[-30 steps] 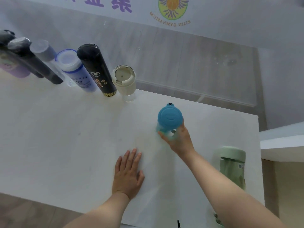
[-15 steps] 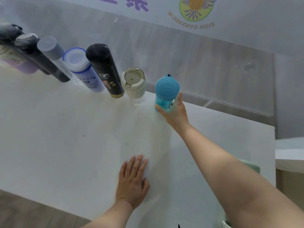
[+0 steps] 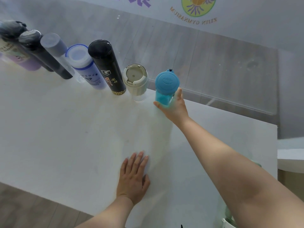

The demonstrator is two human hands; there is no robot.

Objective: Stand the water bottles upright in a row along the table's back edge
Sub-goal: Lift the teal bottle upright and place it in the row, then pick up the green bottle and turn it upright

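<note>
Placement is the step in hand: the right hand point(image 3: 172, 107) grips the blue bottle point(image 3: 167, 87) low at the bench's point(image 3: 65, 129) back edge, just beside the cream bottle point(image 3: 135, 80). Best to settle its base flat and in line before letting go. The left hand point(image 3: 134, 176) lies flat and empty. Mirrored wall lettering point(image 3: 194, 17) looks like "ZIJIN GYMNASIUM"; the black bottle point(image 3: 107, 66) bears a "G" logo.
</note>
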